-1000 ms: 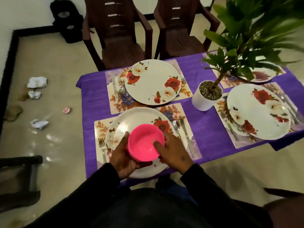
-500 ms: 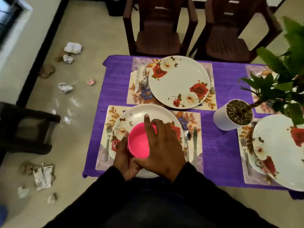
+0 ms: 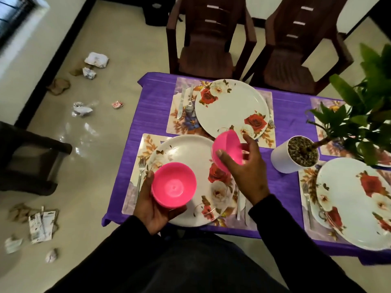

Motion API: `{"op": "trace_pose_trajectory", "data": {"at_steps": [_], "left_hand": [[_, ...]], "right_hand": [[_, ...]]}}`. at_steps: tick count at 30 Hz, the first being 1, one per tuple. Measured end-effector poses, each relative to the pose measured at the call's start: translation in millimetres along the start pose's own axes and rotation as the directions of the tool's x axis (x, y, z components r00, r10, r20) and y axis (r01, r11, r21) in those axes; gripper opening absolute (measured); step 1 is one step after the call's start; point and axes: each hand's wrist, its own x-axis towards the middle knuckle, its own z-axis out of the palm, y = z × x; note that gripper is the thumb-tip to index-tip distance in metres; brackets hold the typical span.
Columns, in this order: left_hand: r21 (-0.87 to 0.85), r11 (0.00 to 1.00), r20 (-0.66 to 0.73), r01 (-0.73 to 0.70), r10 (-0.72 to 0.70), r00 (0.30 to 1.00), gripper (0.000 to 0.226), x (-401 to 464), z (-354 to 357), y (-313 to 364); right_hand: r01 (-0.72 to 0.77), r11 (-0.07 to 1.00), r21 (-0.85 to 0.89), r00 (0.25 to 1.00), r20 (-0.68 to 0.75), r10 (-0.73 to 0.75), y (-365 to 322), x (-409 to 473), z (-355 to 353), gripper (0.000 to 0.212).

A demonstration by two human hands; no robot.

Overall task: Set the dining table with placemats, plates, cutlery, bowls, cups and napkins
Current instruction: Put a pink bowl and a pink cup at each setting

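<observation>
One pink bowl (image 3: 174, 185) was gripped upright by the left hand (image 3: 155, 205); a second bowl (image 3: 227, 150) was pinched, tilted, by the right hand (image 3: 243, 172), above the near-edge plate (image 3: 190, 153).

i can't see the knife and spoon (image 3: 240, 205) right of the near plate (image 3: 186, 153) properly; my right hand (image 3: 246, 174) covers their tops. the right-side plate (image 3: 355, 206) runs off the frame edge, its fork (image 3: 306, 197) partly tucked under it. the far placemat (image 3: 321, 111) hides behind plant leaves (image 3: 359, 115).
</observation>
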Motion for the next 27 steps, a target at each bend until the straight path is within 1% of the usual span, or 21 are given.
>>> {"op": "trace_pose_trajectory", "data": {"at_steps": [2,3,5,7,9,11,14,16,21,27], "left_hand": [[-0.021,1.0,0.012,0.002,-0.002,1.0,0.109,-2.2,-1.9,1.0],[-0.029,1.0,0.016,0.005,-0.005,1.0,0.108,-3.0,-2.1,0.7],[-0.044,0.999,0.011,0.0,0.0,1.0,0.097,-4.4,-0.8,-0.5],[-0.058,0.998,-0.018,-0.011,0.01,1.0,0.083,-5.7,0.2,-2.2],[-0.06,0.998,-0.022,-0.015,0.013,1.0,0.079,-8.2,1.8,-3.4],[-0.041,0.999,0.006,-0.004,0.005,1.0,0.083,-12.6,4.4,-4.1],[0.014,1.0,0.012,-0.015,0.015,1.0,0.105,-19.0,3.5,-2.4],[0.023,0.999,0.029,-0.022,0.022,0.999,0.11,-22.7,2.4,-0.2],[0.019,0.999,0.034,-0.032,0.031,0.999,0.111,-28.4,-3.2,2.8],[0.036,0.999,0.036,-0.037,0.036,0.999,0.11,-29.9,-7.0,10.3]], "right_hand": [[-0.002,0.989,-0.146,1.0,-0.026,-0.002,21.6,14.7,-2.1,0.106],[0.01,0.977,-0.214,1.0,-0.011,-0.013,31.5,19.8,-0.5,0.107],[0.038,0.947,-0.318,0.998,0.062,-0.019,46.1,25.5,7.6,0.11],[0.101,0.91,-0.403,0.988,0.152,-0.043,52.3,27.3,19.5,0.112],[0.187,0.849,-0.494,0.968,0.242,-0.073,54.1,28.1,31.9,0.112],[0.232,0.801,-0.553,0.949,0.31,-0.06,57.1,30.0,42.8,0.111],[0.228,0.798,-0.558,0.943,0.331,-0.039,62.0,35.9,54.8,0.113],[0.231,0.805,-0.546,0.944,0.325,-0.051,61.2,41.7,59.1,0.113],[0.181,0.835,-0.519,0.956,0.291,-0.026,58.8,46.7,62.5,0.112],[0.166,0.828,-0.536,0.968,0.25,-0.033,61.5,44.3,69.4,0.11]]}}
